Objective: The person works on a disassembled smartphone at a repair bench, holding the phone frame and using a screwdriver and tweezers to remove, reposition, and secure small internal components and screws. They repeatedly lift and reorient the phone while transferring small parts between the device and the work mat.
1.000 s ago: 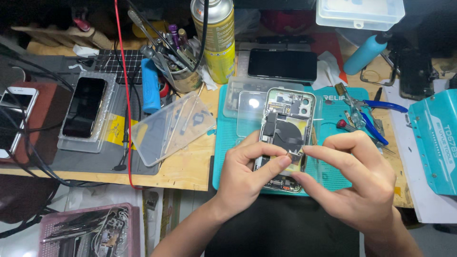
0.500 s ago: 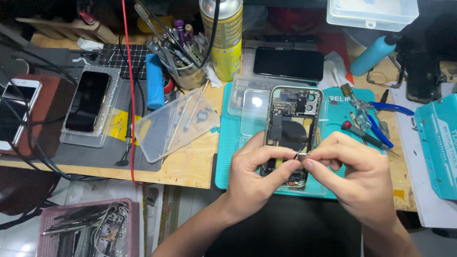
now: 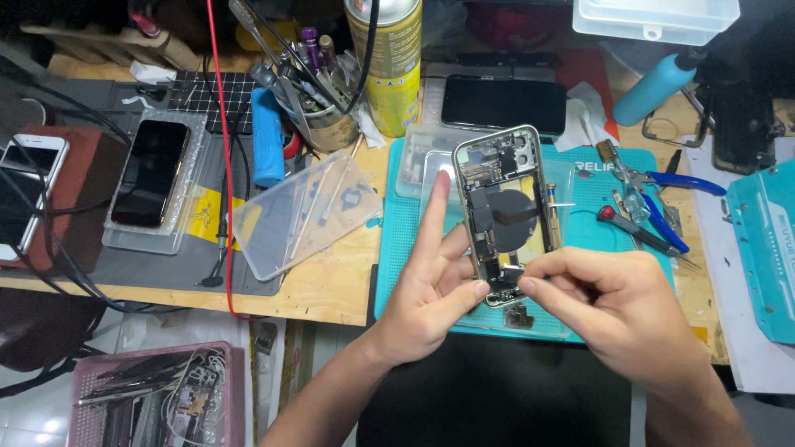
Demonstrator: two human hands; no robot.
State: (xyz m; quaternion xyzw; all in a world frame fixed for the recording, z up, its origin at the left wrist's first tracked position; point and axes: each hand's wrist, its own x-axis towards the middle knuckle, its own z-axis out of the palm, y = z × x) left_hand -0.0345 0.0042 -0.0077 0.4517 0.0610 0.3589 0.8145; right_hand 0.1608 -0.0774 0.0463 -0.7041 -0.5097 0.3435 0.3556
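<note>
An opened phone body (image 3: pixel 503 207) with its boards and a round black coil showing lies on a teal work mat (image 3: pixel 397 248). My left hand (image 3: pixel 431 285) steadies the phone's lower left edge, forefinger stretched up along its side and thumb pressing near the bottom. At the phone's lower end, my right hand (image 3: pixel 617 310) pinches a small part (image 3: pixel 512 273) between thumb and forefinger. The fingers hide most of that part.
A clear plastic lid (image 3: pixel 306 211) lies left of the mat. A tool cup (image 3: pixel 319 108) and a yellow spray can (image 3: pixel 389 62) stand behind. Blue pliers (image 3: pixel 667 194) and a screwdriver (image 3: pixel 633 228) rest on the mat's right. Phones (image 3: pixel 149 174) lie at left; a pink tray (image 3: pixel 157 397) sits below the table edge.
The view has risen a little. My left forefinger has straightened up along the phone's side, and my right hand stays pinched at the phone's lower end.
</note>
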